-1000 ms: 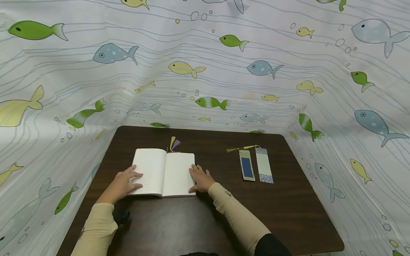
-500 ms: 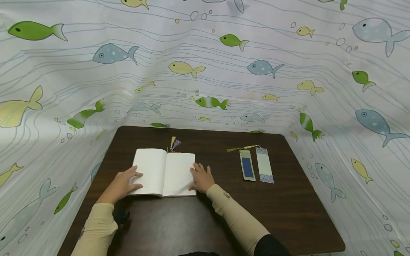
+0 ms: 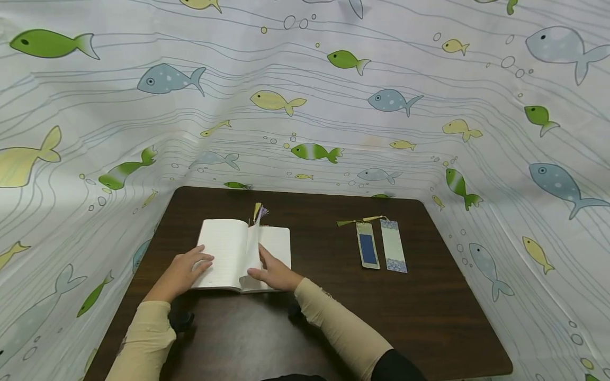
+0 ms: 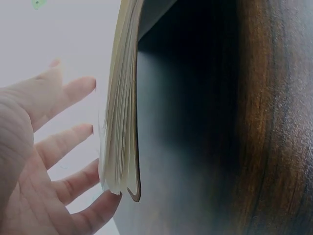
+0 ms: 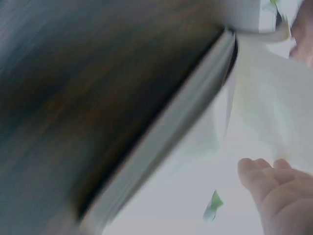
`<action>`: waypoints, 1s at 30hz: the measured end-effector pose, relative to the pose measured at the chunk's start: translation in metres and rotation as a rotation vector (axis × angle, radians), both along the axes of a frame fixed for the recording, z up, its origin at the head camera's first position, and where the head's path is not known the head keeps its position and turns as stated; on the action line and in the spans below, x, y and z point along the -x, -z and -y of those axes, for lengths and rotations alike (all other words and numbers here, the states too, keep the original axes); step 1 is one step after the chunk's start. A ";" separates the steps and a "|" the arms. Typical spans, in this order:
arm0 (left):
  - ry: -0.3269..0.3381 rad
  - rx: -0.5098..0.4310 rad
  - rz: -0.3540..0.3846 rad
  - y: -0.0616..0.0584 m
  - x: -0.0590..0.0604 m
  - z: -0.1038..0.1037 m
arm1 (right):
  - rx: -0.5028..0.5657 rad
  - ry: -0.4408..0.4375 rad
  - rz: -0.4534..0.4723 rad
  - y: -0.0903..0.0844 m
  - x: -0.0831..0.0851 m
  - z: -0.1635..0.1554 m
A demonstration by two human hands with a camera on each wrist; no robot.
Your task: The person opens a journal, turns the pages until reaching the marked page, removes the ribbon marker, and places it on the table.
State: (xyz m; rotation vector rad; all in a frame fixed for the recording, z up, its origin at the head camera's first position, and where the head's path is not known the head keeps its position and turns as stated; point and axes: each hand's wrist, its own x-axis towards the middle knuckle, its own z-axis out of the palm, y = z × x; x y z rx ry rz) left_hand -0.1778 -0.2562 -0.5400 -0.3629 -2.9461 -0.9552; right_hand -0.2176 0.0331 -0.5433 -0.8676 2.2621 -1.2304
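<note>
An open notebook (image 3: 221, 254) with lined white pages lies on the dark wooden table. My left hand (image 3: 183, 270) rests at the left page's outer edge, fingers spread over the paper; the left wrist view shows its fingertips (image 4: 87, 131) beside the thick page stack (image 4: 120, 112). Over the right half, my right hand (image 3: 276, 271) touches a raised page (image 3: 252, 246) that stands up near the spine. In the right wrist view, extended fingers (image 5: 266, 178) lie against the pale paper. Yellow and purple tassels (image 3: 258, 209) show past the notebook's far edge.
To the right lie two bookmarks with tassels: one with a blue panel (image 3: 368, 247), the other pale with blue patterned ends (image 3: 393, 248). A fish-print sheet (image 3: 333, 121) hangs around the table (image 3: 429, 312).
My right hand has moved left from the notebook's right edge toward the spine, swinging a page upright. My left hand has stayed at the left page with its fingers shifting slightly.
</note>
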 end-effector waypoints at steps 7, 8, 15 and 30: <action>-0.012 -0.072 0.041 -0.006 0.001 0.000 | -0.231 -0.205 -0.249 0.006 -0.012 0.038; -0.015 -0.092 0.045 -0.006 0.001 0.000 | -0.260 -0.222 -0.266 0.008 -0.012 0.041; 0.027 0.033 0.015 0.005 0.002 0.002 | -0.294 -0.262 -0.310 0.013 -0.009 0.040; 0.027 0.036 0.082 0.016 -0.001 0.006 | -0.776 0.065 -0.348 0.025 0.026 -0.042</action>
